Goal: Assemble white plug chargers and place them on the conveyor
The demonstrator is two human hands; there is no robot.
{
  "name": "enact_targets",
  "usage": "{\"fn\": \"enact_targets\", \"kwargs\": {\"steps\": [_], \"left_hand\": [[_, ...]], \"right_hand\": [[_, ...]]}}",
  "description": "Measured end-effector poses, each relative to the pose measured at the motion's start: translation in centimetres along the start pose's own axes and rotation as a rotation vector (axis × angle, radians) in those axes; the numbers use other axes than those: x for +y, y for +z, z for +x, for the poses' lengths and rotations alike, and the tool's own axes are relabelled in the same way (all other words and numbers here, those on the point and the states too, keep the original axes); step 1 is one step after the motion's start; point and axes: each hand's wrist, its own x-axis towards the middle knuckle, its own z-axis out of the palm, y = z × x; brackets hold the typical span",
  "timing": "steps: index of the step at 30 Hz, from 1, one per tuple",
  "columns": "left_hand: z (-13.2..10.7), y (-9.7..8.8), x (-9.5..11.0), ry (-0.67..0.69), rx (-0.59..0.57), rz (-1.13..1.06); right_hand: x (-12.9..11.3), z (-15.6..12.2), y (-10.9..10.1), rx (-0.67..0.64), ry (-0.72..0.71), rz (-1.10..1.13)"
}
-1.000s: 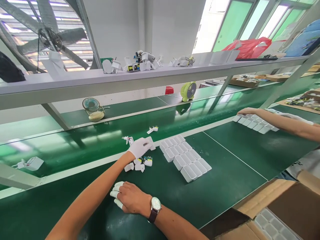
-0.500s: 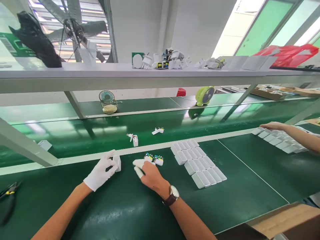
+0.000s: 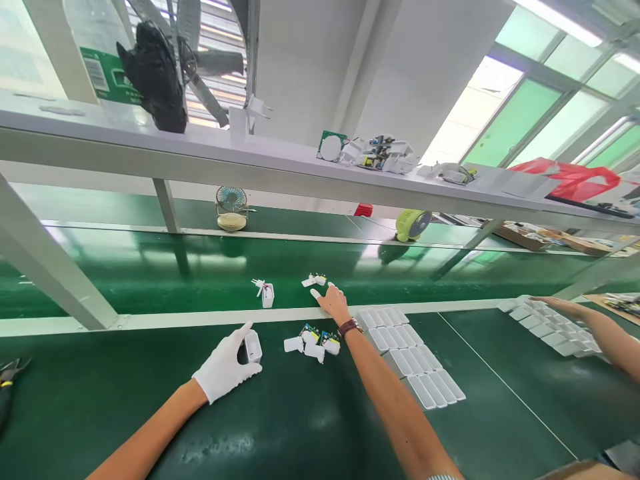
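My left hand [image 3: 227, 365], in a white glove, has its thumb and forefinger around the two ends of a small white plastic case [image 3: 254, 347] on the green table. My right hand [image 3: 334, 303] wears white finger covers and a wristwatch. It reaches over the pale rail, thumb and forefinger apart, just short of a small white part with a circuit board [image 3: 320, 279] on the green belt. Between my arms lie several white pieces and circuit boards [image 3: 311, 335]. Another white case with a plug and wires [image 3: 267, 295] stands on the belt.
Rows of white cases [image 3: 413, 357] stand right of my right forearm. A co-worker's hand [image 3: 560, 307] touches more cases at far right. Pliers [image 3: 11, 377] lie at the left edge. A shelf [image 3: 280, 160] on slanted posts crosses above the belt.
My right hand has left the boards on the table and moved forward over the rail to the belt. My left hand has spread around the white case. The view has tilted.
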Motion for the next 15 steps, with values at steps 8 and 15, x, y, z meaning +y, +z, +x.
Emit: {"fn": "enact_targets", "kwargs": {"steps": [8, 15], "left_hand": [[0.0, -0.1, 0.2, -0.026, -0.034, -0.049], [0.0, -0.4, 0.6, -0.032, -0.051, -0.044]], "right_hand": [[-5.2, 4.3, 3.3, -0.012, -0.037, 0.011], [-5.4, 5.0, 3.4, -0.064, -0.131, 0.061]]}}
